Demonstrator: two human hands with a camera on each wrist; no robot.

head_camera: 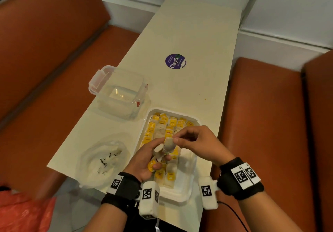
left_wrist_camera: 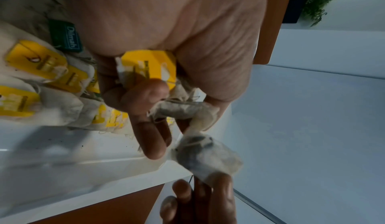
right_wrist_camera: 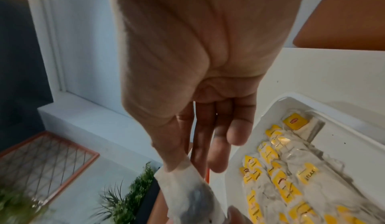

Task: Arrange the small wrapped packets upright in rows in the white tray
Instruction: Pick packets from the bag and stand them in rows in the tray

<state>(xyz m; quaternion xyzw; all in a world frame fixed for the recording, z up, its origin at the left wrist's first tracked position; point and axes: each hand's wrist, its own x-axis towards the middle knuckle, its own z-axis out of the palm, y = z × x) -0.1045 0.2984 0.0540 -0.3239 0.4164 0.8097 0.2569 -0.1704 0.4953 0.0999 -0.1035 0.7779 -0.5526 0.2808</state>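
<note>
1. Above the white tray on the worktop, the right hand pinched the top edge of a soft packet between thumb and forefinger.
2. The left hand curled its grip around several more packets, one showing a yellow tag.
3. Rows of packets already stood in the tray.
4. The packets looked light, limp and easily torn, best taken by the flat sealed edge, not the filled belly.
</note>
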